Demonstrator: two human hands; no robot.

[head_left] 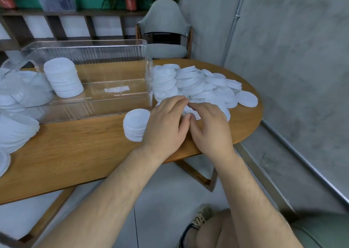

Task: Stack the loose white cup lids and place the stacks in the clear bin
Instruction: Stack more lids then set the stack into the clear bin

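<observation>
A heap of loose white cup lids [205, 81] covers the right end of the wooden table [75, 153]. Both hands are at its near edge, thumbs almost touching. My left hand [166, 123] lies over the lids with its fingers fairly straight. My right hand [209, 127] has bent fingers and appears to pinch a lid [186, 109] between thumb and forefinger; blur hides the exact hold. A short stack of lids [135, 125] stands just left of my left hand. The clear bin [113, 46] behind it holds one tall stack [63, 78].
More lids [15, 129] spread over the table's left end beside the bin. A grey chair [166, 30] stands behind the table, a concrete wall runs along the right, and shelving with potted plants is at the back. My knee and shoe show below.
</observation>
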